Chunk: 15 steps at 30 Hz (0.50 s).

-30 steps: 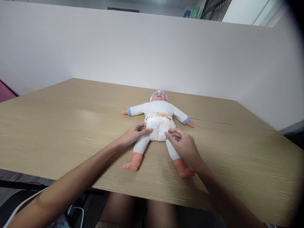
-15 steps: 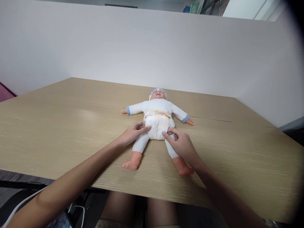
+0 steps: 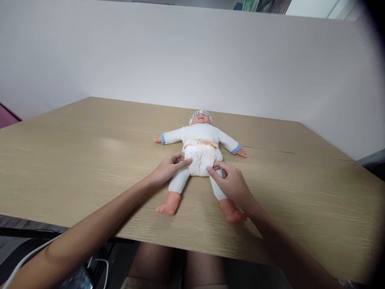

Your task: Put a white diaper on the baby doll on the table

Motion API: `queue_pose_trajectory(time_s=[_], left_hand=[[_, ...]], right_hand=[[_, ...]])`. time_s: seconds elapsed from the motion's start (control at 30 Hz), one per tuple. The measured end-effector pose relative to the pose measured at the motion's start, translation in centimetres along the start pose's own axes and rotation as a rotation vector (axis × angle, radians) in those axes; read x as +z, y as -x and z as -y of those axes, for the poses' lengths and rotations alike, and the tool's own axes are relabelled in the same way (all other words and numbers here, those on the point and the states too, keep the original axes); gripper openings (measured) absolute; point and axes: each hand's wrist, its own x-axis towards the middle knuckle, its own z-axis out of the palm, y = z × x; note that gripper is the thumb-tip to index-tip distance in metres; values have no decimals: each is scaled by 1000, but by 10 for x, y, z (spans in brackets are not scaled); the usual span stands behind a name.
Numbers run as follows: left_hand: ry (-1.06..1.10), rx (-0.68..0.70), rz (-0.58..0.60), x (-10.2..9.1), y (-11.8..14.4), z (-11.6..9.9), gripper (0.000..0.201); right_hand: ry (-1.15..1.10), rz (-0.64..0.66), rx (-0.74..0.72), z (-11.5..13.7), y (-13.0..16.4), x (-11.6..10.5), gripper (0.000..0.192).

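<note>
Doll (image 3: 201,140) supine on table (image 3: 75,160). Left hand (image 3: 168,168), right hand (image 3: 231,182) each pinch diaper (image 3: 202,158) leg edges, fingers closed on fabric.

Soft-bodied baby doll (image 3: 201,140) lying on its back on the light wood-grain table (image 3: 75,160), head toward the white partition wall (image 3: 150,60) behind the table, feet toward the near edge. Left hand (image 3: 168,168) at the left side of the doll's white disposable diaper (image 3: 202,158), right hand (image 3: 231,182) at its right side.
</note>
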Motion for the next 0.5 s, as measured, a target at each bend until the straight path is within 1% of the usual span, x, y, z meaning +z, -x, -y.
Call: queue_pose_trajectory(time_s=[0.2, 0.5], left_hand=[[-8, 5, -8, 1, 0, -2, 53], [0, -1, -5, 0, 0, 1, 58]], right_hand=[[-2, -2, -21, 0, 0, -1, 51], [20, -7, -46, -4, 0, 1, 44]])
